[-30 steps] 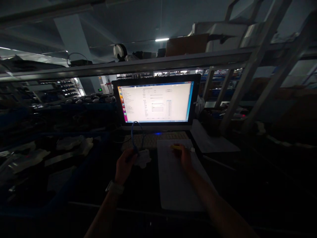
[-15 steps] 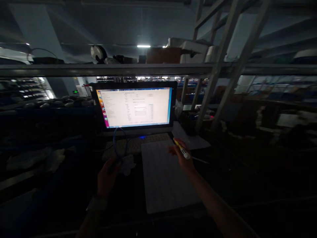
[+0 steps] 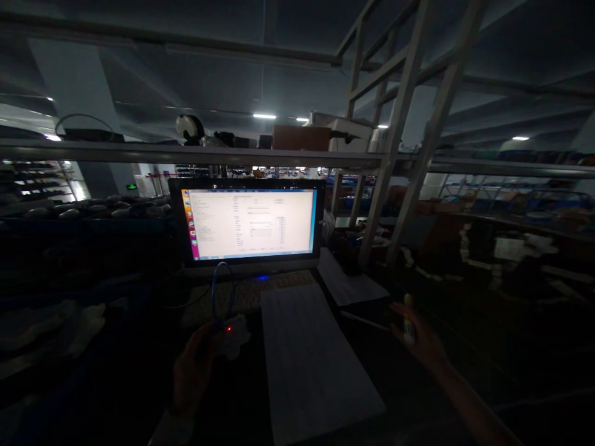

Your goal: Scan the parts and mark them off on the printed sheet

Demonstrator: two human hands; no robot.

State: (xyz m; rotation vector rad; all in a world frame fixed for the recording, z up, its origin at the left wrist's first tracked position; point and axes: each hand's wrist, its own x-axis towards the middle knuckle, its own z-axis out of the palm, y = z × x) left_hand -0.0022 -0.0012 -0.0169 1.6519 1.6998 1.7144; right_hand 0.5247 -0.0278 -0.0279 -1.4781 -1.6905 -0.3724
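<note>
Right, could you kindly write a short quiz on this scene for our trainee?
1. True or false: the large sheet of paper lies between the left hand and the right hand.

2. What colour is the small light showing at the white part beside the left hand?
A) green
B) red
C) yellow

3. Fill in the missing word: the yellow and white pen is held in the fingers of the ____ hand.

Key: 1. True. 2. B. 3. Right.

The scene is dim, lit by a glaring monitor (image 3: 253, 224) and ceiling lights (image 3: 264, 116), the foreground deep in shadow.
</note>
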